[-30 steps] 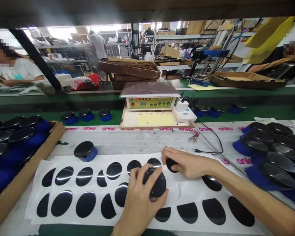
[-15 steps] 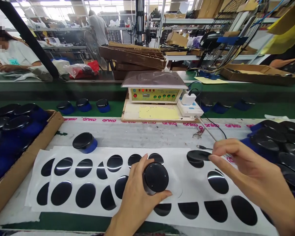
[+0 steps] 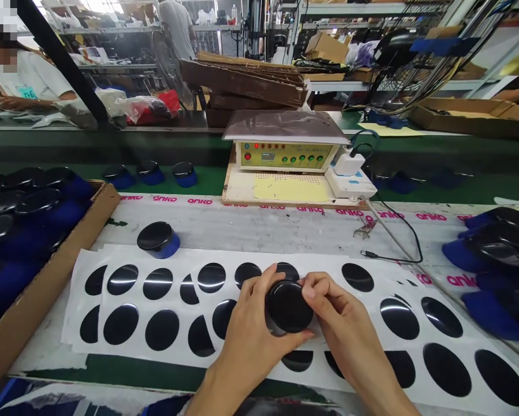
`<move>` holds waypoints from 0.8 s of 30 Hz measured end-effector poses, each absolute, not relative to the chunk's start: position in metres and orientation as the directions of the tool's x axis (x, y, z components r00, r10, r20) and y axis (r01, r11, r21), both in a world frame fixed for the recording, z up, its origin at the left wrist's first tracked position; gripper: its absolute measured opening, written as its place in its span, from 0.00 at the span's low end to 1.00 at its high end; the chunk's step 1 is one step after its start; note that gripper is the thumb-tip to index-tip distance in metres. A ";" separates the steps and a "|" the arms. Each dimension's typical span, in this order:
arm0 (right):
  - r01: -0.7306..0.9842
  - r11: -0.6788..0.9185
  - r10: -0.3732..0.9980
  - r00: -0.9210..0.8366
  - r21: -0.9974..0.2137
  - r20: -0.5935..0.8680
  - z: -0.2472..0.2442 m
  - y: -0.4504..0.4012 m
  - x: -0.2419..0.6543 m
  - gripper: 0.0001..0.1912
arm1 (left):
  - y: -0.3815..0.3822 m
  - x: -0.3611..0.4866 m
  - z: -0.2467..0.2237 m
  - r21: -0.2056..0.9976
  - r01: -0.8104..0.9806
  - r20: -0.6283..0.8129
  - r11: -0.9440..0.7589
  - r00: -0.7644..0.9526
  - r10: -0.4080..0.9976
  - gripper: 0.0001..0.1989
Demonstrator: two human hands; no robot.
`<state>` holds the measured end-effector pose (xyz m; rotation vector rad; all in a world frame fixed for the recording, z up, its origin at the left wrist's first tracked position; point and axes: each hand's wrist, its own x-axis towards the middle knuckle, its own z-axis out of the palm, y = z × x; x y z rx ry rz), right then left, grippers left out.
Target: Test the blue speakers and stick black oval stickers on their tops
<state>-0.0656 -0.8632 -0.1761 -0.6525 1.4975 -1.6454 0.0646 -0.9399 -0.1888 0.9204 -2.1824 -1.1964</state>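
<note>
Head view: the person's left hand (image 3: pixel 250 326) curls around a round black-topped unit (image 3: pixel 289 306) above white sheets (image 3: pixel 183 351) bearing black discs (image 3: pixel 161 330). The right hand (image 3: pixel 343 318) bunches its fingertips at the rim; whether they pinch anything cannot be told. A blue cylinder (image 3: pixel 168 246) stands near the sheets' far edge.

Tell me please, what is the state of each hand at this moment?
Left hand: closed around the round black piece.
Right hand: fingers pinched at that piece's edge; whether they grip something thin cannot be told.

Head-worn view, facing forward and down, workbench (image 3: pixel 250 231) close
</note>
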 end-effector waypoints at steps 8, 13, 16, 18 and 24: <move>0.046 0.051 -0.800 -0.596 -0.998 -0.069 -0.178 -0.866 -0.062 0.13 | -0.939 0.065 -0.188 0.847 -0.333 0.097 0.414 -0.669 -0.737 0.47; 0.002 0.050 -0.798 -0.601 -0.999 -0.041 -0.178 -0.865 -0.064 0.13 | -0.939 0.065 -0.189 0.842 -0.337 0.103 0.421 -0.667 -0.738 0.48; -0.027 0.056 -0.796 -0.604 -0.998 -0.029 -0.174 -0.865 -0.064 0.13 | -0.939 0.065 -0.189 0.840 -0.337 0.104 0.425 -0.669 -0.736 0.48; -0.052 0.051 -0.790 -0.613 -0.997 -0.009 -0.172 -0.866 -0.063 0.13 | -0.938 0.066 -0.190 0.839 -0.336 0.108 0.428 -0.668 -0.736 0.47; -0.168 0.043 -0.759 -0.647 -0.985 0.077 -0.171 -0.868 -0.058 0.12 | -0.938 0.064 -0.189 0.824 -0.328 0.151 0.462 -0.659 -0.737 0.44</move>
